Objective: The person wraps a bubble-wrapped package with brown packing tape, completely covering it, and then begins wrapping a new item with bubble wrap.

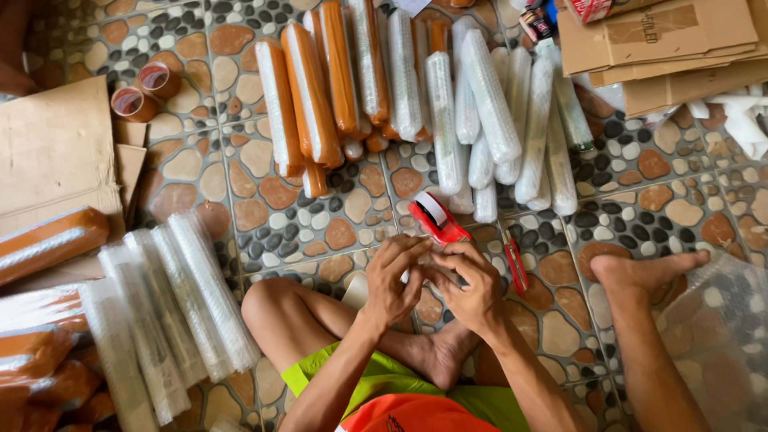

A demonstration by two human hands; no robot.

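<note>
Hands meet low in the middle of our view, over the pebble-pattern floor (304, 216). We see the left hand (394, 280) and the right hand (472, 288) pressed together with fingers curled narrow around something small and pale between them; we cannot tell what it is. A red tape dispenser (436, 218) lies on the floor, its rear end touching our fingertips. Red-handled scissors (514, 260) rest just right of the right hand. Farther up lie orange-wrapped rolls (308, 96) beside bubble-wrapped rolls (488, 104). More bubble-wrapped rolls sit at our left.
</note>
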